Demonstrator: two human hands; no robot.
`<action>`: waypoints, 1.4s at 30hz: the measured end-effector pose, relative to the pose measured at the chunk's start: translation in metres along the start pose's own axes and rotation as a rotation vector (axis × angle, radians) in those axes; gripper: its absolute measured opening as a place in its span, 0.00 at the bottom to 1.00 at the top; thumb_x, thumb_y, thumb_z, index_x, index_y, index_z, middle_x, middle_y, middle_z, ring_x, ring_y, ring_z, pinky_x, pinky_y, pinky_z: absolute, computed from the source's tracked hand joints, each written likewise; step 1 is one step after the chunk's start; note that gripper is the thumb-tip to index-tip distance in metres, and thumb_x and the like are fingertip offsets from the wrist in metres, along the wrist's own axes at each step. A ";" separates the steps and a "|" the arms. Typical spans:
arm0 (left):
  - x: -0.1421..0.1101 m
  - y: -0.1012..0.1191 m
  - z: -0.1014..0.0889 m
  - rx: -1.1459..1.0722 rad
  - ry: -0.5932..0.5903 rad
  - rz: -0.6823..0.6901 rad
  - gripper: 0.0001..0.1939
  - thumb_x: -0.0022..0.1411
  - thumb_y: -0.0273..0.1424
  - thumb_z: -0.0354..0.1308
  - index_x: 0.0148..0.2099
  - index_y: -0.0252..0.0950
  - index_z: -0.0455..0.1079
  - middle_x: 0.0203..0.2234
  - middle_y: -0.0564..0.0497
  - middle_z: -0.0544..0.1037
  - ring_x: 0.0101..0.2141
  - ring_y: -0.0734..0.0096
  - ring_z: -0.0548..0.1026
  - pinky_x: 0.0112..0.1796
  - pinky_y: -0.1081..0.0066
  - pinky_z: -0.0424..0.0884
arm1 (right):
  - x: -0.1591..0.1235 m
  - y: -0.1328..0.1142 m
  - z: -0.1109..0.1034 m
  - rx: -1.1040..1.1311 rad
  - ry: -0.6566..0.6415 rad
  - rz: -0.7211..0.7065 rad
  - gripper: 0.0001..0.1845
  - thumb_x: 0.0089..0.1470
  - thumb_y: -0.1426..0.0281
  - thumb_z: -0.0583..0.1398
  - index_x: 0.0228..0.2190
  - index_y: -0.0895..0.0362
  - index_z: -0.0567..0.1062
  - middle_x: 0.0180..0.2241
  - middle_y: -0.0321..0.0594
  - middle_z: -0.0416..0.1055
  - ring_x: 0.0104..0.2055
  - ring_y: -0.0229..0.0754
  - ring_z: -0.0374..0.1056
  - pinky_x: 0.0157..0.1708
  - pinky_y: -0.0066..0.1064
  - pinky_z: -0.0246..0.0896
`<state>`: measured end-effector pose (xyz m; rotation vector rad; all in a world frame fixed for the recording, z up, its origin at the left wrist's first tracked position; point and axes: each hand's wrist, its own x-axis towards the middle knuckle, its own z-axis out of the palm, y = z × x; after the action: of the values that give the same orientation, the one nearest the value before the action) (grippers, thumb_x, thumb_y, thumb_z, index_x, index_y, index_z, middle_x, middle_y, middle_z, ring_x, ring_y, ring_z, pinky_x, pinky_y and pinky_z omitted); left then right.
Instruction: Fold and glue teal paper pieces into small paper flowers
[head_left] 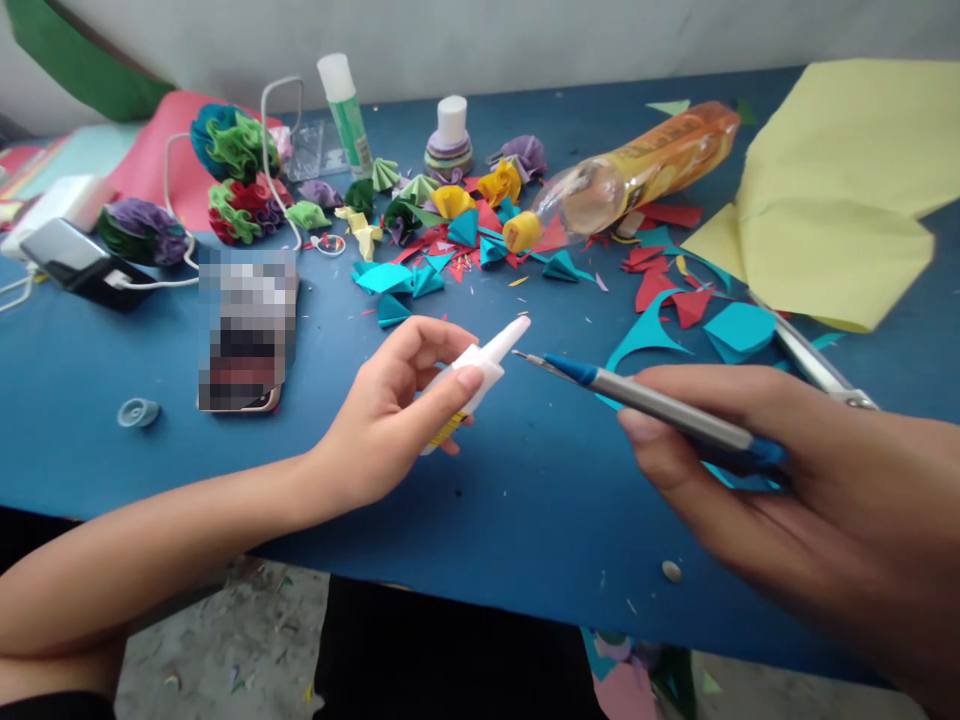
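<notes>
My left hand [401, 405] is closed around a small white glue bottle [487, 355] with a yellow label. Its long nozzle points up and to the right, and my thumb presses on the bottle's shoulder. My right hand [780, 480] grips a silver and blue pen-like tool [667, 402] with a thin metal tip. That tip is close to the nozzle's end; whether they touch I cannot tell. Behind both hands lie folded turquoise paper pieces [397, 275] and red paper scraps [652, 285].
A phone [247, 335] and a small grey cap [139, 412] lie left on the blue table [315, 570]. At the back are a glue stick [346, 120], paper flowers [236, 140] and a lying plastic bottle [645, 170]. Scissors [814, 360] lie partly under yellow paper [840, 190].
</notes>
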<state>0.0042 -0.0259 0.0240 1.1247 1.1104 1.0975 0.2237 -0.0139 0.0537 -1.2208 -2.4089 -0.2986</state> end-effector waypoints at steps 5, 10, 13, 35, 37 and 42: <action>0.000 0.001 0.000 0.004 -0.012 0.007 0.11 0.61 0.37 0.60 0.41 0.38 0.64 0.30 0.55 0.72 0.25 0.78 0.73 0.20 0.81 0.74 | 0.002 0.005 0.006 0.044 0.062 -0.125 0.10 0.66 0.66 0.48 0.39 0.52 0.68 0.23 0.27 0.75 0.20 0.30 0.67 0.16 0.28 0.48; 0.000 0.000 0.000 0.038 -0.022 0.035 0.11 0.60 0.36 0.61 0.40 0.39 0.64 0.29 0.56 0.70 0.26 0.78 0.72 0.20 0.82 0.73 | 0.000 0.005 0.006 0.052 0.060 -0.119 0.10 0.66 0.66 0.48 0.39 0.52 0.68 0.24 0.27 0.75 0.20 0.30 0.68 0.16 0.29 0.47; 0.000 -0.001 0.000 0.058 -0.018 0.049 0.11 0.60 0.36 0.61 0.40 0.39 0.64 0.31 0.55 0.70 0.27 0.79 0.72 0.20 0.82 0.73 | 0.000 0.004 0.005 0.068 0.037 -0.121 0.10 0.67 0.66 0.47 0.39 0.52 0.68 0.25 0.27 0.76 0.21 0.30 0.69 0.15 0.30 0.46; 0.000 -0.002 -0.001 0.080 -0.005 0.056 0.12 0.59 0.38 0.62 0.41 0.39 0.65 0.34 0.54 0.72 0.28 0.77 0.72 0.21 0.81 0.73 | 0.000 0.002 0.002 0.093 0.032 -0.105 0.07 0.62 0.70 0.52 0.39 0.51 0.69 0.26 0.26 0.77 0.22 0.33 0.70 0.13 0.32 0.44; 0.000 -0.002 -0.001 0.082 -0.001 0.054 0.12 0.58 0.38 0.63 0.40 0.40 0.65 0.33 0.54 0.72 0.28 0.77 0.72 0.21 0.81 0.73 | 0.000 0.003 0.001 0.093 0.028 -0.121 0.07 0.62 0.70 0.52 0.39 0.51 0.69 0.26 0.27 0.77 0.22 0.33 0.71 0.13 0.32 0.43; -0.001 -0.002 0.000 0.096 0.004 0.055 0.13 0.59 0.38 0.62 0.40 0.39 0.65 0.33 0.53 0.71 0.28 0.77 0.71 0.20 0.82 0.73 | 0.001 0.005 0.001 0.057 0.025 -0.148 0.11 0.64 0.67 0.49 0.37 0.53 0.71 0.24 0.31 0.77 0.22 0.35 0.72 0.15 0.28 0.52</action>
<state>0.0041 -0.0266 0.0219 1.2349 1.1513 1.0991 0.2271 -0.0098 0.0527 -1.0108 -2.4731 -0.2852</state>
